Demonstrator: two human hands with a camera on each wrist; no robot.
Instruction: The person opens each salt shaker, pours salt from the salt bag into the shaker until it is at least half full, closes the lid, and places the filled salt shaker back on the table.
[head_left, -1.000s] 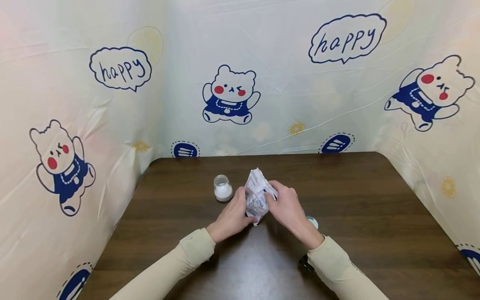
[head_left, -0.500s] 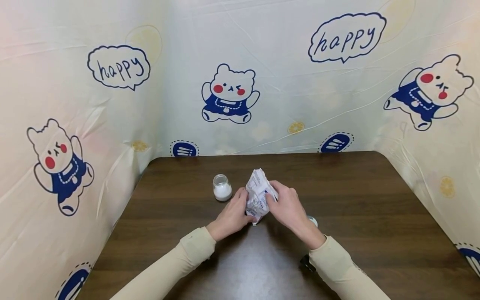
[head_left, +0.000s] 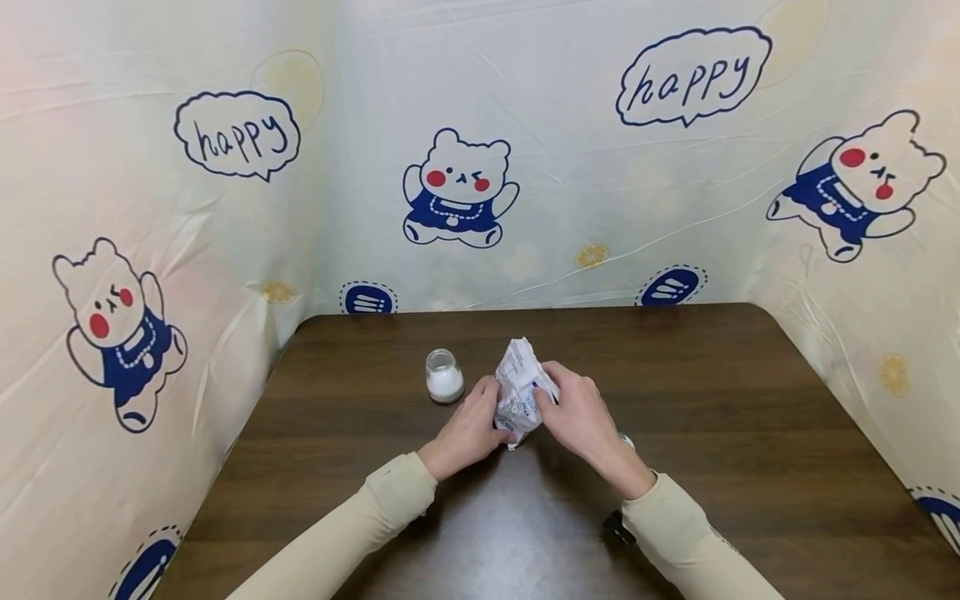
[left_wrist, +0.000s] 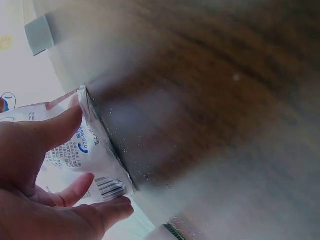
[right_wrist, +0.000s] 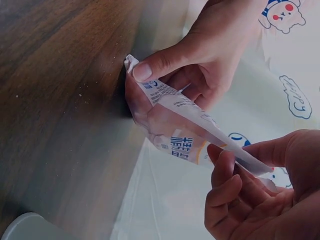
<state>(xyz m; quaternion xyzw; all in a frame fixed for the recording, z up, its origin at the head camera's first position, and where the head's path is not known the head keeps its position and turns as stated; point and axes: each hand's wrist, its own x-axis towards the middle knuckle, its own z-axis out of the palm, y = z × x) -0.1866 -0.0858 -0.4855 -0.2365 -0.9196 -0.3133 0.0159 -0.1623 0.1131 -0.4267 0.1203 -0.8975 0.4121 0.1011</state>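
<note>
A crumpled white salt bag with blue print stands tilted over the middle of the table, between both hands. My left hand grips its lower left side, thumb on the front; in the left wrist view the thumb presses near the bag's bottom edge, by a barcode. With thumb and fingers, my right hand pinches the upper right edge, as the right wrist view also shows. Just left of the bag stands a small lidless glass jar, partly filled with white stuff.
A pale round object lies mostly hidden behind the right wrist. White grains are scattered on the brown wooden table. Printed cloth hangs around its back and sides. A dark device sits under the right cuff.
Both hands and the bag have shifted very slightly to the right; their grip looks the same. The pale round object is more covered by the right wrist. The jar stays put.
</note>
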